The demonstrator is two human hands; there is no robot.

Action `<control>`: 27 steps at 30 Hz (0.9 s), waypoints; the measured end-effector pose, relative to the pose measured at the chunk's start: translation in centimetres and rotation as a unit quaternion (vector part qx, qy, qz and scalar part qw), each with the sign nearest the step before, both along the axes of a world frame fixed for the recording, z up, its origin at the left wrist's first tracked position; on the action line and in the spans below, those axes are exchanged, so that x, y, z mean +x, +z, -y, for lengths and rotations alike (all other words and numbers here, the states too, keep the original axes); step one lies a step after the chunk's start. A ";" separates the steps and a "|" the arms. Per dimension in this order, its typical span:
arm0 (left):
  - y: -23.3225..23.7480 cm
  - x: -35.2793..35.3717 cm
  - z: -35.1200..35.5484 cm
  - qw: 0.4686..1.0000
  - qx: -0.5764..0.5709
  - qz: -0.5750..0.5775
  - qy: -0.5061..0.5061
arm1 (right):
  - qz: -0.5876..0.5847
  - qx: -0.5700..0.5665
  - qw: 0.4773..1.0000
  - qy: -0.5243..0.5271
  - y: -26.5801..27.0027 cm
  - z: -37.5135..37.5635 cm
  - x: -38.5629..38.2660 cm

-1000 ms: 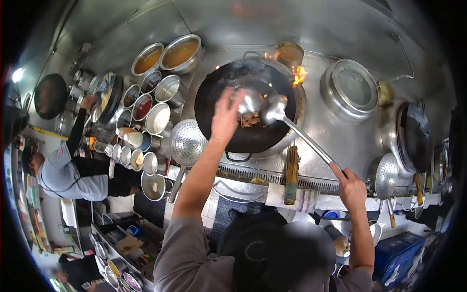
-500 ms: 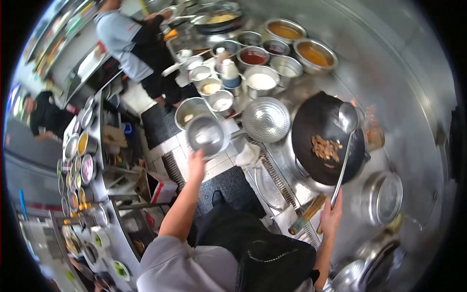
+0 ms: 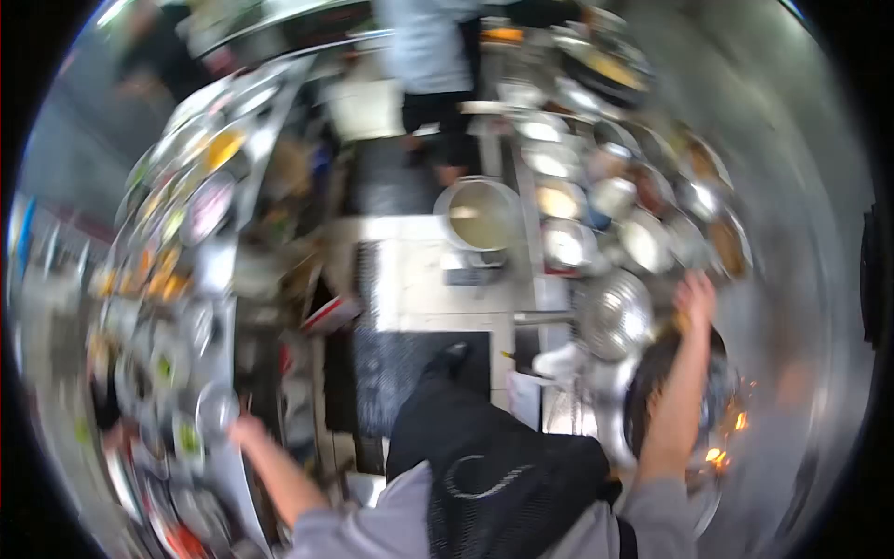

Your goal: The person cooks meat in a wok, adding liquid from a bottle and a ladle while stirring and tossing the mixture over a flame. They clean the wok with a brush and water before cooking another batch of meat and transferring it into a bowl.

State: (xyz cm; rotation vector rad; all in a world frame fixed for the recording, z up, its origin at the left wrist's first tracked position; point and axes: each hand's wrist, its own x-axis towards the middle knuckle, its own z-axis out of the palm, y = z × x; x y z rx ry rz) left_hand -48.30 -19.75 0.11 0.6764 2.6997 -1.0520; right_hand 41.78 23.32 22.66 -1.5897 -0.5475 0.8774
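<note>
Reaching to the left counter, my left hand (image 3: 248, 430) grips the rim of a small metal bowl (image 3: 216, 408). My right hand (image 3: 695, 300) is closed above the wok, close to the seasoning pots; motion blurs it. The ladle (image 3: 702, 198) appears as a bright round end beyond that hand, its handle hard to make out. Below my right forearm lies the dark wok (image 3: 644, 396), partly covered by the arm, with its contents hidden. A perforated metal strainer (image 3: 616, 315) rests left of the wok.
Small flames (image 3: 715, 456) show at the wok's right edge. A large pot (image 3: 480, 216) stands ahead by the aisle. Another person (image 3: 426, 51) stands beyond it. Bowls of ingredients, including a pink one (image 3: 210, 205), crowd the left counter.
The view has turned left. My left hand has carried the bowl from the aisle to the left counter. My right hand has moved forward from beside the wok toward the seasoning pots.
</note>
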 end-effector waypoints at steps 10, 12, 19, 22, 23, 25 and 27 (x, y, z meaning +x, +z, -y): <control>0.8 0.1 -7.7 0.779 0.591 -0.142 0.153 | 0.109 -0.091 0.990 -0.013 -1.3 -7.3 0.2; -0.8 3.2 -10.4 0.731 0.641 -0.132 0.196 | 0.121 -0.114 0.986 -0.018 -0.4 -8.8 0.0; -4.6 10.4 -19.7 0.580 0.766 0.034 0.276 | 0.043 -0.142 0.988 0.049 1.3 -10.3 2.0; -5.8 12.0 -24.3 0.581 0.758 0.179 0.236 | -0.046 0.006 0.997 -0.063 1.9 -8.7 -0.7; -5.9 12.6 -25.9 0.598 0.740 0.233 0.201 | -0.045 0.012 0.997 -0.068 2.0 -8.1 -0.4; -5.6 13.1 -29.3 0.556 0.702 0.388 0.217 | -0.102 0.052 0.992 -0.059 2.1 -7.3 0.2; -4.2 15.4 -31.6 0.545 0.716 0.404 0.163 | -0.103 0.062 0.992 -0.042 2.1 -6.3 1.1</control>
